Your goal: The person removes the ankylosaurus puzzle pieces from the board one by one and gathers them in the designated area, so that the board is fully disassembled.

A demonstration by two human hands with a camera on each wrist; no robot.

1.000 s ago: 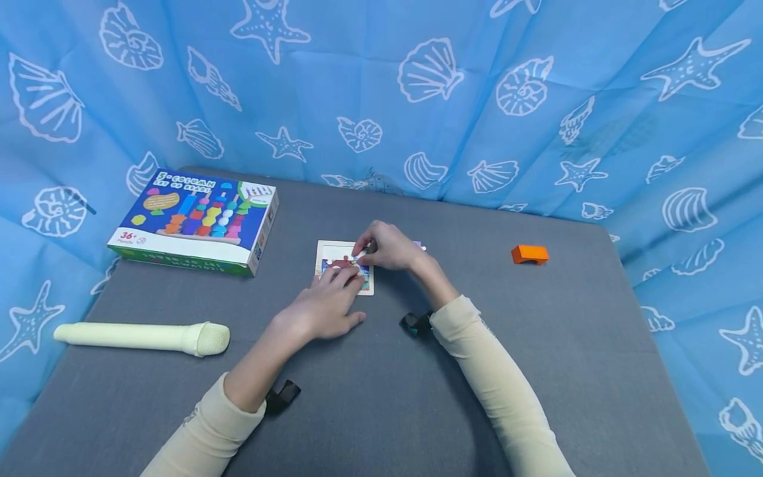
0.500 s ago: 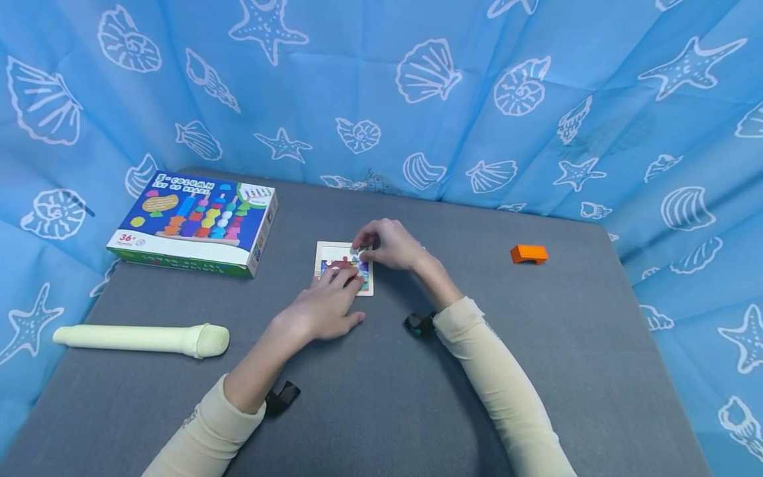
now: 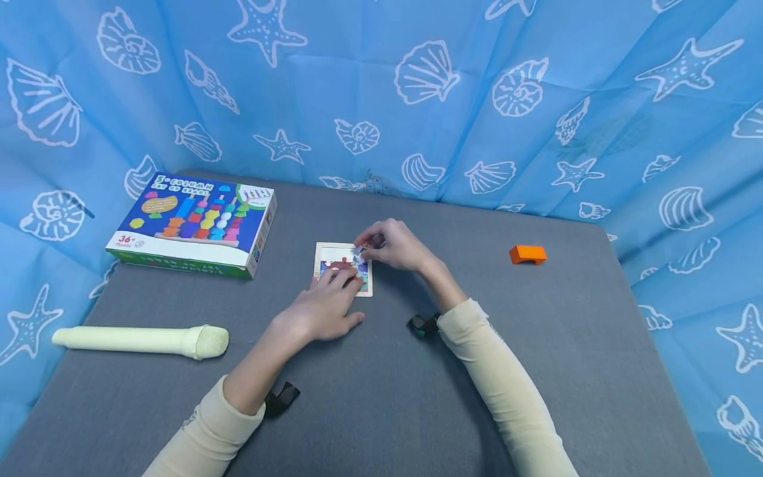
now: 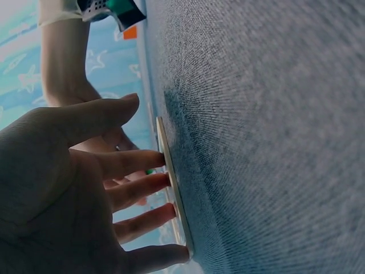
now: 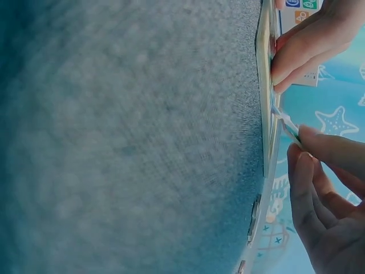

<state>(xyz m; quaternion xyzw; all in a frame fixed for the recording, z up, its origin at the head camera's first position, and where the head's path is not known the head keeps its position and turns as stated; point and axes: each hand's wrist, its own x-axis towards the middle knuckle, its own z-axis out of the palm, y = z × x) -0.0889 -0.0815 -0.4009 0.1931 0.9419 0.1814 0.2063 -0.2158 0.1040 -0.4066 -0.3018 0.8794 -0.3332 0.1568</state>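
A small jigsaw puzzle in a pale square frame (image 3: 319, 250) lies flat mid-table, with a reddish-brown picture part (image 3: 340, 264) and a bare white strip along its top. My left hand (image 3: 326, 306) rests on its lower part; the left wrist view shows the fingers (image 4: 140, 191) spread and nearly straight, tips at the frame's edge. Over the upper right corner, my right hand (image 3: 393, 246) pinches a thin puzzle piece (image 5: 290, 127) between thumb and fingertips. In the right wrist view the piece is tilted, its lower end at the board; whether it touches is unclear.
A bead-set box (image 3: 191, 222) stands at the back left. A pale green microphone (image 3: 140, 339) lies at the left, an orange arch block (image 3: 528, 254) at the right. Loose thin pieces (image 5: 254, 220) lie beside the board. A blue shell-print curtain (image 3: 381, 99) hangs behind the table.
The right hand shifts slightly and turns the pinched puzzle piece near the board's upper right. A purple piece that peeked out behind that wrist is now hidden. The left hand stays put.
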